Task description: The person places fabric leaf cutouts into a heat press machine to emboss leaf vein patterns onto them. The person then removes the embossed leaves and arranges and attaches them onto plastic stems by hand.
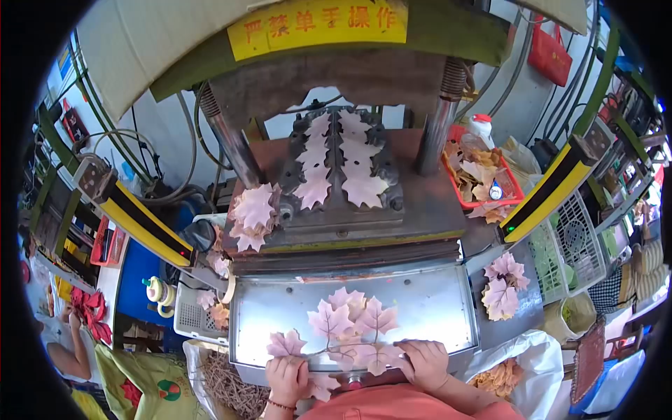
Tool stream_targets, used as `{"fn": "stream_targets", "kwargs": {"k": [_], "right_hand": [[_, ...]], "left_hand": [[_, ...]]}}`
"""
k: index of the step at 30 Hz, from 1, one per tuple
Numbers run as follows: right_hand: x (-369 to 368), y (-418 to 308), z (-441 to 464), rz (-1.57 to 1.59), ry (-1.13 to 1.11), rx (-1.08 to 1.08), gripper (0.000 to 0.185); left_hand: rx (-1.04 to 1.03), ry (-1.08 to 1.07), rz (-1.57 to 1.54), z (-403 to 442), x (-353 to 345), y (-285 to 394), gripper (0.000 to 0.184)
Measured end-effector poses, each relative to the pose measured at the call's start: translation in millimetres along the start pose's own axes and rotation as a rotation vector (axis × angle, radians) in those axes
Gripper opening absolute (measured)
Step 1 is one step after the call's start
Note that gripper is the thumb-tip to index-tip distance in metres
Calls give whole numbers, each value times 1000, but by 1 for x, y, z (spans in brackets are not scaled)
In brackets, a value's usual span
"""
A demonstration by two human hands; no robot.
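A spray of pale pink artificial maple leaves (pixel 330 320) on thin stems lies over the metal tray (pixel 266 308) in front of my body. My left hand (pixel 287 378) is closed at its left end, just below one leaf. On the other side, my right hand (pixel 425 362) has its fingers closed at the edge of a lower right leaf. Beyond the tray, two rows of pink leaves (pixel 362 190) rest on the dark mold (pixel 329 217) in the press. A small stack of leaves (pixel 252 210) sits left of the mold.
Yellow-and-black guard bars (pixel 143 220) flank the press, whose steel columns (pixel 439 126) stand behind. A red basket (pixel 514 185) of leaves is at the right, near more pink leaves (pixel 502 297). White sacks (pixel 539 364) stand on both sides. A person (pixel 66 343) sits far left.
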State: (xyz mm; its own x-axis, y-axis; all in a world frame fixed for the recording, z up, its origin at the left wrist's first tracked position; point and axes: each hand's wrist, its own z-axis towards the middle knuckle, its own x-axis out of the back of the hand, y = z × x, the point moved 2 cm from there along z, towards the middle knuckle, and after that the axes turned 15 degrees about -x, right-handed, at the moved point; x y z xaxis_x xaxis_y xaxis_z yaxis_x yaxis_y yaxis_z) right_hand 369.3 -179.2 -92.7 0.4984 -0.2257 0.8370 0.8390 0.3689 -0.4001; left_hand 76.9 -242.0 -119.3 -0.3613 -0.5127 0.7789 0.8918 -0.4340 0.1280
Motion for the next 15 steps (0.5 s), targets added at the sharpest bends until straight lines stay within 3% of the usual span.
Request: {"fn": "stream_targets", "kwargs": {"k": [15], "right_hand": [[-12,7,-11,69,40,-15,26]], "left_hand": [[16,43,20,4,4,-1,19]]}}
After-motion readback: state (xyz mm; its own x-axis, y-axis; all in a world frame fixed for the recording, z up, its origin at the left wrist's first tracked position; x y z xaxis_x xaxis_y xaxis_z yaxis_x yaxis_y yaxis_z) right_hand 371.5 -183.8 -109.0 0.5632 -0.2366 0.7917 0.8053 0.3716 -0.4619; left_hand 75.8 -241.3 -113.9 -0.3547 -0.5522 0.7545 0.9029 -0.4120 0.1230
